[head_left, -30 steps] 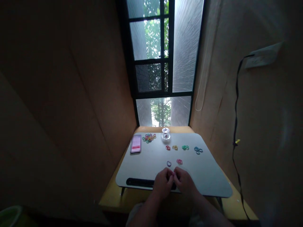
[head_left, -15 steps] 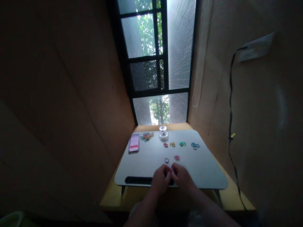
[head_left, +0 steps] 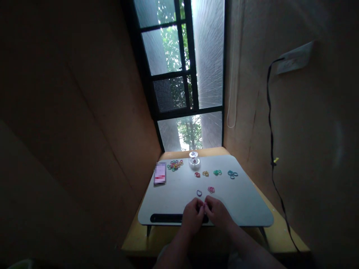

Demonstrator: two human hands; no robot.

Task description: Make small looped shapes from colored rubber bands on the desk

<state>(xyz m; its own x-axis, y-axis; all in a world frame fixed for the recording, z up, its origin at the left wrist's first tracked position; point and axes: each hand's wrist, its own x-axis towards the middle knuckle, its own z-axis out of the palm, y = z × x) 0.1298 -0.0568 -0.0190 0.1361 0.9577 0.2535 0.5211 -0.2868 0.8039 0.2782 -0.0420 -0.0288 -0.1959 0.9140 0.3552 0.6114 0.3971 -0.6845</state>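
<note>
My left hand [head_left: 193, 215] and my right hand [head_left: 217, 212] meet above the front of the white lap table [head_left: 165, 200]. Fingers of both are pinched together around a small pink elastic band [head_left: 205, 204], mostly hidden by the fingertips. Just beyond them lie a single purple band [head_left: 199, 193] and a small heap of pink bands [head_left: 211, 189]. Farther back, a row of sorted heaps runs from red bands [head_left: 197, 174] through yellow bands [head_left: 205, 173] and green bands [head_left: 217, 172] to blue-teal bands [head_left: 232, 174].
A mixed pile of coloured bands [head_left: 175, 165] lies at the back left, beside a pixelated pink-and-white card or packet [head_left: 160, 173]. At the back centre stands a clear round container [head_left: 194, 163]. A black slot [head_left: 165, 218] crosses the table's front; a black cable [head_left: 270, 134] hangs at right.
The view has tilted slightly, so the table sits a little lower in the picture. Both hands stay pinched together in nearly the same spot, and the heaps have not changed.
</note>
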